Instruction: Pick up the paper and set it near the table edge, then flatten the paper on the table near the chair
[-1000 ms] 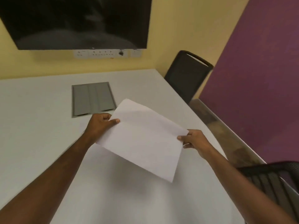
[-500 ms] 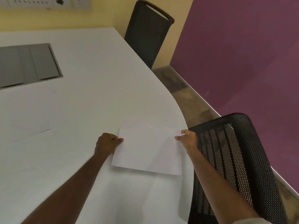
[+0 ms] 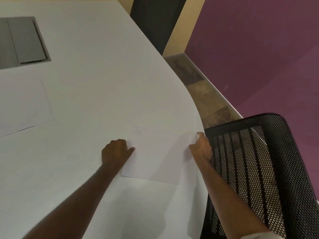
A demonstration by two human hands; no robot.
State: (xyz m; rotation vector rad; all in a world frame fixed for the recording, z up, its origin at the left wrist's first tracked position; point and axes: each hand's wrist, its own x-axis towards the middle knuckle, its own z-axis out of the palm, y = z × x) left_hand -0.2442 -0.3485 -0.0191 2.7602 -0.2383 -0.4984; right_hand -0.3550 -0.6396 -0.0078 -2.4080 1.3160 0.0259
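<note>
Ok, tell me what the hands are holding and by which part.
Both hold one white paper sheet lying on the white table: the left hand grips its left edge, the right hand pinches its far right corner.

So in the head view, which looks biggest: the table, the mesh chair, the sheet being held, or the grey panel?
1. White table, far the largest.
2. Black mesh chair, though it sits near the camera.
3. Held sheet and grey panel: too alike to rank, and the panel is cut off at the edge.

Bare forearms, white sleeve (image 3: pixel 257 236) at right elbow
</note>
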